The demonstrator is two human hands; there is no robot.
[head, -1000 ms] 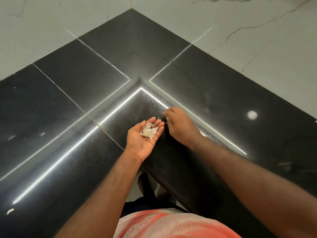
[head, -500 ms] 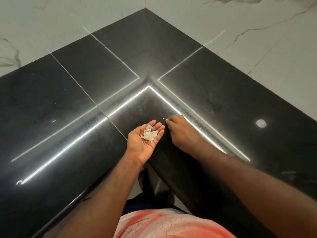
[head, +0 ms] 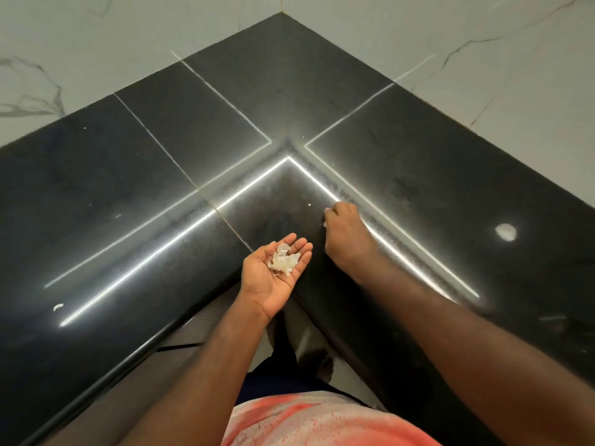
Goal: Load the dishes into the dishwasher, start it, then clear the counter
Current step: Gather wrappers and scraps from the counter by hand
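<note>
The left hand [head: 273, 280] is held palm up over the inner corner edge of the black table [head: 418, 175]. Its grip is wide and relaxed, fingers gently cupped, and it carries a small heap of pale, flaky scraps [head: 285, 261] at the base of the fingers. The heap looks the same as it did a second ago.

The right hand [head: 347, 235] lies knuckles up on the table, just beyond and to the right of the left hand. Half a second ago its fingertips were almost against the left fingers; now there is a clear gap between them. Its grip is narrow, fingers curled under. A white fleck shows by the thumb, but whether the fingers pinch it cannot be told from here. A loose crumb [head: 309, 205] lies on the table just past the right fingertips, not touching them.

A further white scrap [head: 58, 306] lies well apart on the left stretch of the table. More of that side and of the marble wall [head: 96, 43] shows than before.
</note>
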